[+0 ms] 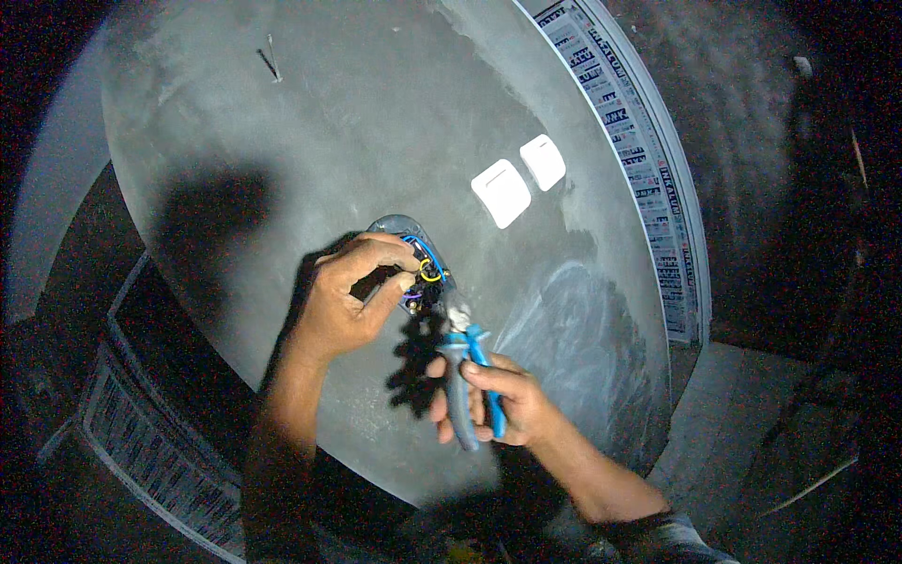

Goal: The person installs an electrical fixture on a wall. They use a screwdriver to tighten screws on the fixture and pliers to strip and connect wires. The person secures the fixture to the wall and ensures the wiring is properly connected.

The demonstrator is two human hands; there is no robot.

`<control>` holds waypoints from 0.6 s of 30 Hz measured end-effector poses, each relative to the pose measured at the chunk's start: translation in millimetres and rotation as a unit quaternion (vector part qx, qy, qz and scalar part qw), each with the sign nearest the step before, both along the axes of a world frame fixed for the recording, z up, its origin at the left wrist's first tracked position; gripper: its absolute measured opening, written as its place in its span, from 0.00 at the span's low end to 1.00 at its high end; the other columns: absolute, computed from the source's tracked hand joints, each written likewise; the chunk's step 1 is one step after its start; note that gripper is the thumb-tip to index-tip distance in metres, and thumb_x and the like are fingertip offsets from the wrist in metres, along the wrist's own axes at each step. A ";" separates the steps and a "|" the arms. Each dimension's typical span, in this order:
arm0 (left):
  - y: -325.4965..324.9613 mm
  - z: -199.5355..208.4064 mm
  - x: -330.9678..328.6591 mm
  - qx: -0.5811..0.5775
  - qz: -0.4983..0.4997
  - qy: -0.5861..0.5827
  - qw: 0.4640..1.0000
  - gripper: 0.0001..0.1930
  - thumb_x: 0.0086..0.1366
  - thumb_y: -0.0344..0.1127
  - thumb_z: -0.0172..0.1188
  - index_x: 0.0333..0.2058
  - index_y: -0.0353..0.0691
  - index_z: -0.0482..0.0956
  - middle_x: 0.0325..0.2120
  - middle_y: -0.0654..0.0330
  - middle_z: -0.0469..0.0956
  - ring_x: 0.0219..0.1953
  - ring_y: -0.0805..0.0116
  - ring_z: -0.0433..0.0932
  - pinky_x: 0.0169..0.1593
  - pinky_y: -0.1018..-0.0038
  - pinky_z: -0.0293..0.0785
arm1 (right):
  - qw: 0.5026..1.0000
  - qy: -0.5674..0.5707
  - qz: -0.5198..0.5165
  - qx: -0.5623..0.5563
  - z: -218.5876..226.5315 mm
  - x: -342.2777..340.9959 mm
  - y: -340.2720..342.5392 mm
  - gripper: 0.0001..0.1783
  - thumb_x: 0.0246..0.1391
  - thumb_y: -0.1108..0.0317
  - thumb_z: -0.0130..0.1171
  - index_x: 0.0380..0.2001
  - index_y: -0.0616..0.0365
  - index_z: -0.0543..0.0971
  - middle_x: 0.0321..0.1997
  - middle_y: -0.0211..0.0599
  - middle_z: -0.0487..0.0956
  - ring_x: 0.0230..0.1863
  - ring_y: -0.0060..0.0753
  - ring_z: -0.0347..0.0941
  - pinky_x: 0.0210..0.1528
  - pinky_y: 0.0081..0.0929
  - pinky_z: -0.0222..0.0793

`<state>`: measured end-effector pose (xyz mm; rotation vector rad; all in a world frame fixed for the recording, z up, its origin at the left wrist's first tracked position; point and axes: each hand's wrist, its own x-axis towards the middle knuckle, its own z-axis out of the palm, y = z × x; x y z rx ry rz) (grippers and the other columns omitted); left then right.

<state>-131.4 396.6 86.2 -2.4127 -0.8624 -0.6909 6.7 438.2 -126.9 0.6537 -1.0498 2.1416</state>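
Note:
A wall box (387,224) is set in the grey plastered wall, with blue, yellow and purple wires (429,273) coming out of it. My left hand (352,287) is at the box, its thumb and fingers pinched on a wire; the exact grip is partly hidden. My right hand (503,399) is wrapped around the blue and grey handles of a pair of pliers (460,362). The metal jaws point up toward the box, just below the wires. Whether the jaws touch a wire I cannot tell.
Two white square switch plates (501,194) are on the wall, up and right of the box. A thin metal piece (270,61) sticks out at the upper left. A frame covered with printed film (625,141) runs along the right edge. Pale floor tiles (733,404) show lower right.

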 end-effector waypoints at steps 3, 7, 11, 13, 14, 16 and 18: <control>-4.4 4.2 -1.2 0.021 0.016 0.023 0.999 0.09 0.55 0.22 0.68 0.36 0.37 0.84 0.38 0.53 0.84 0.45 0.55 0.83 0.52 0.64 0.77 | 0.997 -0.031 -0.054 -0.033 -25.4 23.8 -0.4 0.25 0.68 0.54 0.52 0.60 0.59 0.71 0.40 0.50 0.84 0.34 0.45 0.85 0.17 0.23 0.68; -12.1 9.8 -7.6 0.063 0.020 0.090 0.994 0.09 0.52 0.21 0.69 0.33 0.40 0.85 0.37 0.58 0.82 0.45 0.55 0.80 0.50 0.64 0.76 | 0.984 -0.078 -0.146 -0.069 -62.3 50.2 1.1 0.24 0.68 0.55 0.52 0.59 0.60 0.71 0.39 0.51 0.84 0.33 0.44 0.85 0.16 0.24 0.64; -19.7 3.9 -15.4 0.100 0.054 0.169 0.979 0.13 0.49 0.21 0.69 0.34 0.45 0.86 0.38 0.61 0.79 0.43 0.60 0.76 0.47 0.65 0.74 | 0.956 -0.143 -0.238 -0.098 -88.4 68.8 2.6 0.22 0.69 0.56 0.52 0.57 0.60 0.72 0.38 0.50 0.84 0.31 0.42 0.84 0.17 0.23 0.64; -19.2 -1.1 -17.6 0.091 0.069 0.178 0.977 0.14 0.49 0.21 0.69 0.35 0.45 0.86 0.37 0.61 0.78 0.42 0.60 0.77 0.45 0.65 0.75 | 0.943 -0.162 -0.262 -0.122 -95.7 72.5 3.1 0.21 0.69 0.57 0.52 0.57 0.60 0.72 0.38 0.50 0.84 0.32 0.42 0.84 0.17 0.23 0.65; -18.5 -3.0 -18.4 0.091 0.072 0.176 0.978 0.14 0.49 0.21 0.70 0.35 0.45 0.86 0.37 0.61 0.78 0.41 0.60 0.77 0.44 0.66 0.75 | 0.935 -0.173 -0.281 -0.131 -97.9 73.1 3.3 0.21 0.69 0.57 0.51 0.56 0.59 0.72 0.38 0.50 0.84 0.32 0.42 0.84 0.17 0.22 0.65; -14.0 -8.8 -18.3 0.092 0.063 0.172 0.979 0.15 0.49 0.22 0.70 0.36 0.45 0.87 0.36 0.62 0.78 0.40 0.61 0.77 0.42 0.66 0.75 | 0.933 -0.171 -0.291 -0.126 -100.1 71.6 4.0 0.18 0.70 0.58 0.51 0.55 0.58 0.72 0.38 0.50 0.84 0.32 0.41 0.84 0.17 0.22 0.65; -12.7 -13.1 -18.3 0.097 0.056 0.166 0.980 0.15 0.50 0.22 0.70 0.37 0.45 0.87 0.36 0.62 0.77 0.39 0.61 0.77 0.41 0.67 0.76 | 0.928 -0.183 -0.298 -0.131 -100.8 67.9 3.2 0.17 0.70 0.59 0.51 0.54 0.58 0.73 0.38 0.49 0.84 0.32 0.40 0.84 0.17 0.22 0.65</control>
